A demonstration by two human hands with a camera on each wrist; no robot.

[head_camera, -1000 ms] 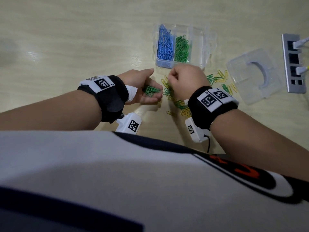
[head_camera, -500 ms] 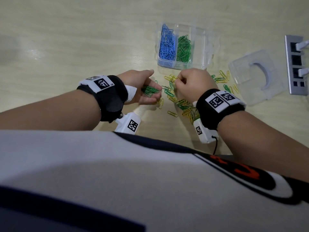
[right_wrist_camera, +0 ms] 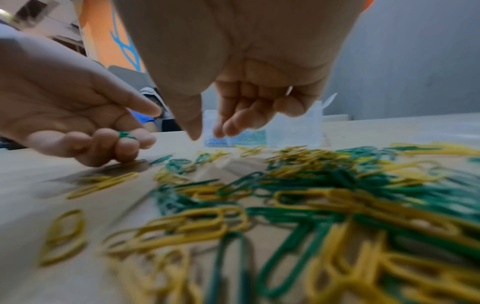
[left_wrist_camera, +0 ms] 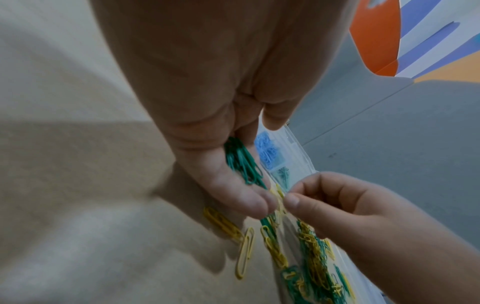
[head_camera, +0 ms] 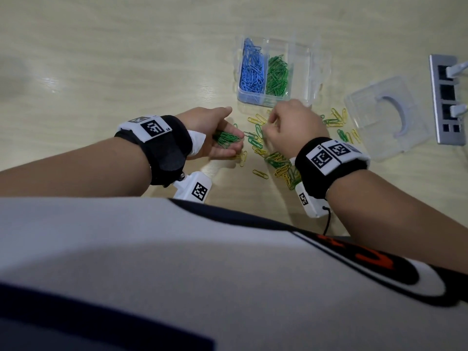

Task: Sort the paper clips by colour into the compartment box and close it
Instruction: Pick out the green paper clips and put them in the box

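1. Progress is partial: the compartment box (head_camera: 274,77) on the table (head_camera: 101,59) has blue clips (head_camera: 252,72) filling its left compartment and green clips (head_camera: 277,76) in the middle one, while its right compartment looks empty.
2. Just in front of the box, a mixed pile of green and yellow clips (head_camera: 278,158) is unsorted; no yellow has gone in, by my reading.
3. The lid (head_camera: 387,117) lies right of the box, so closing is not yet done.
4. The left hand (head_camera: 215,138), in front of the box, cups a green bundle (head_camera: 225,139) in curled fingers.
5. The right hand (head_camera: 291,127), over the pile, has thumb and fingertips close together; whether they pinch a clip I cannot tell.
6. The head view alone shows all compartments and the lid; the left wrist view shows the right thumb (left_wrist_camera: 296,202) meeting a yellow clip (left_wrist_camera: 279,197) at the left fingertips; the right wrist view shows the pile close, blurred.
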